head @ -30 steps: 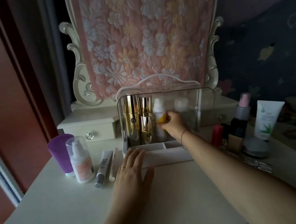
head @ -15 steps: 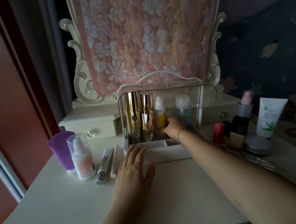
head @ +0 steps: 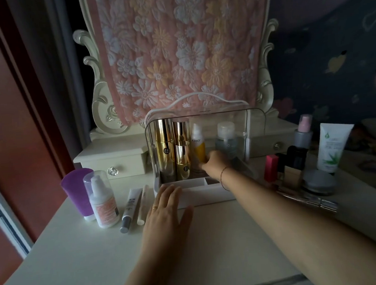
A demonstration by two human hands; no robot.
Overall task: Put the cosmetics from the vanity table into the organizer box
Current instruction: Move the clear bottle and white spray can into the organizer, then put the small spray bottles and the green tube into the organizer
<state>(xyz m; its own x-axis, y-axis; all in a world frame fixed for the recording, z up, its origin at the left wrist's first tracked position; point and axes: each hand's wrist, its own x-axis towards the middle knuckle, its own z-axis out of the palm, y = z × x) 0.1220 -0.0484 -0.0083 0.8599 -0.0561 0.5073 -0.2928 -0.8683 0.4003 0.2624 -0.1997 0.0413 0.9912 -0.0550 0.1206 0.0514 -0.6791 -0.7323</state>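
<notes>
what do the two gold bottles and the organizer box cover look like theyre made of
Gold bottles: probably metallized plastic or metal with a mirror-gloss finish, since they show sharp bright reflections. Organizer box cover: clear rigid plastic, likely acrylic, because the bottles behind it show through and its edges catch light.

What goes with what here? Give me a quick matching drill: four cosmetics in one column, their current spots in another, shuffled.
Things:
1. purple tube
2. gold bottles
3. white aloe tube
4. red lipstick

Places:
A. inside the organizer box
B. far right of the table
C. far left of the table
D. just right of the box

Pairs: 1-C, 2-A, 3-B, 4-D
</notes>
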